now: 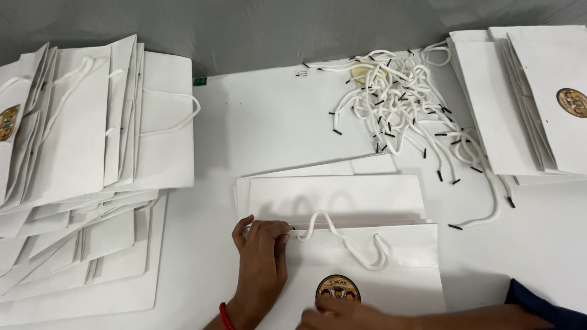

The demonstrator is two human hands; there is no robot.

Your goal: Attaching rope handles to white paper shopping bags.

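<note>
A flat white paper bag (397, 256) with a round gold and brown emblem (337, 288) lies in front of me on the white table (269, 122). My left hand (262, 256) pinches the bag's top edge where a white cord handle (351, 241) with black tips enters it. My right hand (348, 316) rests flat on the bag's lower part, just under the emblem, with fingers spread. The cord loops loosely across the bag's upper face.
A pile of finished white bags with cord handles (92, 153) fills the left side. More flat bags (526, 98) are stacked at the far right. A tangle of loose white cords with black tips (403, 104) lies at the back centre.
</note>
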